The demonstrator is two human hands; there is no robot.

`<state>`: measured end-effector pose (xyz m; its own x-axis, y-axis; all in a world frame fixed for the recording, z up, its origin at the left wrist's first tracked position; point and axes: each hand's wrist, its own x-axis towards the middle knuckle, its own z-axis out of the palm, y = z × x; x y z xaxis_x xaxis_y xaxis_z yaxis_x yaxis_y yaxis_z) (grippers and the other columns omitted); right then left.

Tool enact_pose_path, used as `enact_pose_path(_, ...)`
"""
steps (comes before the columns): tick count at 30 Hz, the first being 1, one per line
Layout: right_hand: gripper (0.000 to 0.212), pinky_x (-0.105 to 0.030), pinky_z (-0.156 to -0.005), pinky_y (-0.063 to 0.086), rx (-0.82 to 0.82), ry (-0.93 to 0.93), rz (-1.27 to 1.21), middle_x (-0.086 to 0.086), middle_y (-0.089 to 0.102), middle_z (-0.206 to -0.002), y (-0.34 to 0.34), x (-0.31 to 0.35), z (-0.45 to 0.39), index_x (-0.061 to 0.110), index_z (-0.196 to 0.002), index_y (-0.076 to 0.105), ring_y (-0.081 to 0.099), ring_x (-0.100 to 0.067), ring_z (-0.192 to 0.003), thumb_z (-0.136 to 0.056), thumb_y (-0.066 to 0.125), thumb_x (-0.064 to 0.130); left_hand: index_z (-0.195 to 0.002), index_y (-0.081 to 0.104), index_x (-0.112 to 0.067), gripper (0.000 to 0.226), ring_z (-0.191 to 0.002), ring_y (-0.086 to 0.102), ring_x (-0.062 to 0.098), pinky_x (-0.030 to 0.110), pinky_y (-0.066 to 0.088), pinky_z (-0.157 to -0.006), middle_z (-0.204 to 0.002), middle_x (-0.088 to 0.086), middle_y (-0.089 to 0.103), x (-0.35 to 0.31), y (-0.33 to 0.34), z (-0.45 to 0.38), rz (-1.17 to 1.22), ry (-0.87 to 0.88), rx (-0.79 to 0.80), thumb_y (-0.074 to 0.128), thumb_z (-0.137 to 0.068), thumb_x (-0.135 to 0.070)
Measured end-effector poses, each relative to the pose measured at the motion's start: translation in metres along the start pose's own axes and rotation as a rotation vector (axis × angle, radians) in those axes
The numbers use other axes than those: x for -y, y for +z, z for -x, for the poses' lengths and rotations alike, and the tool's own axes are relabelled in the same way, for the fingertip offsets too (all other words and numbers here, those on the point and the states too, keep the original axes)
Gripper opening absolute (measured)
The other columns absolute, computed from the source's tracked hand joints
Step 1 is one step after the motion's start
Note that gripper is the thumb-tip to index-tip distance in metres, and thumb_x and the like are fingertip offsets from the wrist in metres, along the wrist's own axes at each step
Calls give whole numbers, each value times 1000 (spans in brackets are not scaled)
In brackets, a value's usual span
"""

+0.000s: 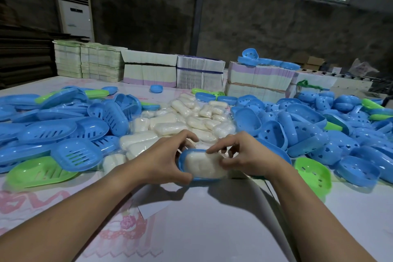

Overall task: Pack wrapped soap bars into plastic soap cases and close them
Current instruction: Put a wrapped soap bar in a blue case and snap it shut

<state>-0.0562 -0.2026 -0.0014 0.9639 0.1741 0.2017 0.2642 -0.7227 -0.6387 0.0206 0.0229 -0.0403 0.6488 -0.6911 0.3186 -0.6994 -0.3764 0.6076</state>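
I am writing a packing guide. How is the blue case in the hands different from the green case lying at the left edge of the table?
The blue case holds a wrapped soap bar; the green case holds nothing. The left hand and right hand grip the blue case; the green case lies untouched on the table. Both are oval plastic and have no lid on.

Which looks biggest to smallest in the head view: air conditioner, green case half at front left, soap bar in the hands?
1. air conditioner, though far away
2. green case half, near the camera
3. soap bar, sitting in a blue case half

Nearness enlarges the last two; their order looks sure.
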Motion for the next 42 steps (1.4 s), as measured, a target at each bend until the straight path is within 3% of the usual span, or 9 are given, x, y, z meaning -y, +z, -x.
enact_pose_path(4,41,-21,-68,45,-34,-12,28,24,69,-89,9,0,-4,36,-94,76,59,-3,-79,-76,70,0,-102,63,-34,48,-94,54,4,26,49,-79,-99,-17,59,1,1,1,-186,126,-33,81,-57,-38)
enact_pose_path(7,35,-12,-68,41,-50,-3,24,22,68,-91,10,-1,-4,29,-98,77,57,5,-82,-78,70,0,-113,64,-30,55,-95,53,4,21,47,-81,-105,-15,60,1,1,3,-211,183,-64,81,-61,-34)
enact_pose_path(11,35,-10,-70,41,-75,-14,75,22,67,-92,11,-1,-4,25,-104,76,57,1,-89,-79,71,2,-123,60,-27,63,-104,52,5,22,48,-88,-118,-14,57,-3,0,4,-250,241,-67,81,-65,-34)
enact_pose_path(20,32,-12,-74,41,-131,31,121,10,65,-102,8,-6,-6,26,-107,74,56,-8,-90,-80,77,9,-116,65,-25,53,-93,53,11,28,48,-80,-100,-9,63,-13,5,4,-367,218,-131,79,-69,-47)
enact_pose_path(28,25,-13,-77,45,-146,70,170,14,63,-99,8,-8,-7,33,-104,72,56,-5,-86,-82,78,23,-116,66,-26,56,-96,55,12,29,48,-83,-104,-8,66,-18,6,2,-343,165,-112,69,-67,-53)
enact_pose_path(31,21,-11,-69,45,-142,76,93,13,66,-90,4,-7,-5,31,-101,73,57,-6,-78,-81,78,24,-109,64,-30,48,-93,52,9,33,48,-82,-99,-11,65,-20,11,2,-268,134,-115,70,-67,-53)
enact_pose_path(34,15,-11,-65,44,-143,85,96,18,65,-74,-1,-6,-2,29,-99,75,59,-9,-76,-84,74,27,-113,62,-36,46,-97,44,4,26,42,-85,-98,-21,58,-23,21,4,-299,164,-9,72,-71,-53)
enact_pose_path(38,11,-13,-65,43,-223,67,126,16,63,-73,-2,-6,-3,29,-96,75,57,-6,-76,-87,70,26,-126,60,-42,48,-97,34,-7,10,28,-87,-90,-34,45,-19,27,4,-286,187,38,72,-79,-49)
enact_pose_path(42,13,-13,-61,41,-287,89,231,17,63,-74,3,-9,-6,28,-97,75,57,-6,-74,-88,66,24,-129,56,-40,54,-113,36,0,28,31,-101,-106,-30,50,-15,30,1,-296,182,65,61,-78,-55)
